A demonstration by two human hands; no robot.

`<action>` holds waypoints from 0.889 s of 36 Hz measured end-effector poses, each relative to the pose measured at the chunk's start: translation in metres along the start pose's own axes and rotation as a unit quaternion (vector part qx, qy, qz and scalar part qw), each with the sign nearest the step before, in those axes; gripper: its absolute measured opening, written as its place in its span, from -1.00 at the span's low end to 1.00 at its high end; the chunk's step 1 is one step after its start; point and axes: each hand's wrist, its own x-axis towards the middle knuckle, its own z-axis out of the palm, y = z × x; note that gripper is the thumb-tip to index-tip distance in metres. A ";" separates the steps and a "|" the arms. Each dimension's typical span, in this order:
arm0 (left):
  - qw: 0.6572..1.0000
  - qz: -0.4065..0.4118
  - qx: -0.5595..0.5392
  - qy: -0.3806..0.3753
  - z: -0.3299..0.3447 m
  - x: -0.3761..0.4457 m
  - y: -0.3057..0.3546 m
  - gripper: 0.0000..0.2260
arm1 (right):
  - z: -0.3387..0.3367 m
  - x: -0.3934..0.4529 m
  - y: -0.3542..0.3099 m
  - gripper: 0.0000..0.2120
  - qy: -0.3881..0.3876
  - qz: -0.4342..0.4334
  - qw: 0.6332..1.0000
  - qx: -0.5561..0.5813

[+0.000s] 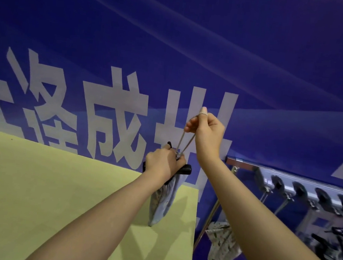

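Observation:
A pale blue-grey patterned garment (163,201) hangs from a black hanger (185,170) in front of me. My left hand (162,163) grips the hanger's top together with the gathered cloth. My right hand (206,131) is raised above it and pinches a thin strap loop (183,143) that runs taut from the hanger up to my fingers. Most of the hanger is hidden behind my left hand.
A yellow-green table top (52,191) lies below left, its right edge near the garment. A metal clothes rack (248,163) with several black hangers (300,188) stands on the right; another patterned garment (221,246) hangs there. A blue banner (176,45) with white characters fills the background.

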 end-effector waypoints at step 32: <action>0.996 0.018 0.064 -0.060 0.032 -0.125 0.209 -0.44 | -0.239 -0.034 -0.070 -0.56 0.018 -0.067 0.984 -0.164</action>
